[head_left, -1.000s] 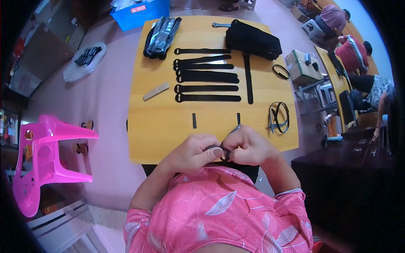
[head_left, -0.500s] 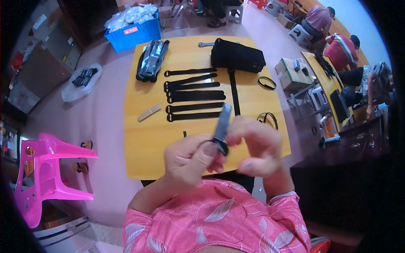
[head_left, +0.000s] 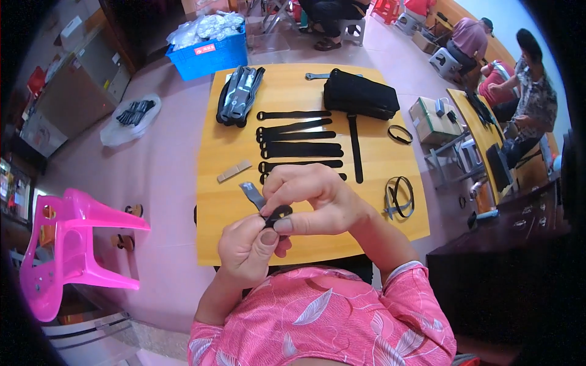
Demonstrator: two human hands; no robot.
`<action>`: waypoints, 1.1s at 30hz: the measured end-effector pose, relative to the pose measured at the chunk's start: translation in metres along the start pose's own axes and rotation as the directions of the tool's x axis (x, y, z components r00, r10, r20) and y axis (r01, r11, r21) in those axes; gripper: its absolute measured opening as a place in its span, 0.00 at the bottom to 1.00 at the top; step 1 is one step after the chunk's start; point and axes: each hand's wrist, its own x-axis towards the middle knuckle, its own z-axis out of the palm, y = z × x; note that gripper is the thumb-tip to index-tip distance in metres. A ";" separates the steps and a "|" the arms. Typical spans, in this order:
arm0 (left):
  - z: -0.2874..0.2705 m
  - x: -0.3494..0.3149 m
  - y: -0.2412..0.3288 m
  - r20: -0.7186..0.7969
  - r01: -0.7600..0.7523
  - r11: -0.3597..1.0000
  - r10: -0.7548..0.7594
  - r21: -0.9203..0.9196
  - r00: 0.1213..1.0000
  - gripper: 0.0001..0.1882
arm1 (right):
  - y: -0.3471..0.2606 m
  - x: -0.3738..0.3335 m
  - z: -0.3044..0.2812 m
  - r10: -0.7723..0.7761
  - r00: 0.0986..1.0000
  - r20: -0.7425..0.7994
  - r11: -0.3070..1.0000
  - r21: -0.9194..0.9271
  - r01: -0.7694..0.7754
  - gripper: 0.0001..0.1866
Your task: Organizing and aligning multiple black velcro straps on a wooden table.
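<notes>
Between my two hands, over the near part of the table, is a black hook-and-loop strap point(head_left: 281, 213) curled into a small loop, with a flat grey end point(head_left: 251, 193) sticking out to the upper left. My left hand point(head_left: 243, 245) pinches it from below, thumb on top. From the right, my right hand point(head_left: 320, 198) grips the curled part between thumb and fingers. Just beyond lie several flat black straps point(head_left: 302, 149) in rows, each with a ring end at the left; my right hand partly covers the nearest ones.
The yellow table point(head_left: 223, 238) also bears a bundle of straps point(head_left: 240, 97), a black stack point(head_left: 360, 96), a long strap point(head_left: 356, 149), coiled straps point(head_left: 400, 198) and a beige piece point(head_left: 234, 171). A pink stool point(head_left: 79, 244) and blue crate point(head_left: 207, 58) stand around; people sit at the right.
My right hand, apart from the strap with fingers spread before, has closed on it. The strap's grey end has swung from pointing up and right to up and left.
</notes>
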 end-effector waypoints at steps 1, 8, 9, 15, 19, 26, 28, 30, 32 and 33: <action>-0.002 0.000 -0.002 -0.010 0.003 1.000 -0.003 0.000 1.000 0.22 | 0.001 0.005 0.003 -0.026 1.000 -0.010 1.000 0.013 0.026 0.09; -0.005 -0.004 -0.020 -0.178 0.076 0.997 -0.075 -0.003 0.981 0.15 | 0.020 0.038 -0.008 0.245 0.942 -0.231 0.929 -0.221 -0.296 0.11; -0.005 -0.007 -0.020 -0.135 0.107 0.994 -0.105 0.014 0.985 0.16 | 0.031 0.047 -0.018 0.308 0.889 -0.338 0.914 -0.155 -0.375 0.13; -0.011 -0.029 -0.029 -0.156 0.222 0.968 -0.238 -0.113 0.959 0.16 | 0.088 0.115 -0.151 0.269 0.725 -0.635 0.751 -0.333 -0.570 0.15; -0.022 -0.034 -0.021 -0.254 0.189 0.981 -0.195 -0.051 0.947 0.14 | 0.105 0.154 -0.188 -0.009 0.753 -0.658 0.478 -0.665 -0.574 0.16; -0.044 -0.051 -0.001 -0.158 -0.182 0.976 0.200 0.123 0.967 0.15 | 0.073 0.113 -0.308 0.147 0.541 -0.828 0.930 -0.071 -0.361 0.09; -0.057 -0.058 -0.005 -0.238 -0.140 0.984 0.164 0.113 0.957 0.10 | 0.043 0.107 -0.246 0.147 0.589 -0.795 0.959 -0.032 -0.282 0.10; -0.068 -0.054 -0.015 -0.312 -0.233 0.972 0.226 0.016 0.923 0.06 | 0.012 0.083 -0.213 0.104 0.705 -0.701 0.973 -0.076 -0.219 0.13; -0.079 -0.050 -0.023 -0.357 -0.233 0.972 0.223 0.014 0.907 0.06 | -0.008 0.054 -0.183 0.157 0.794 -0.587 0.983 0.015 -0.184 0.15; -0.086 -0.049 -0.027 -0.377 -0.183 0.983 0.161 -0.021 0.912 0.07 | -0.012 0.039 -0.167 0.193 0.810 -0.554 0.972 -0.005 -0.235 0.14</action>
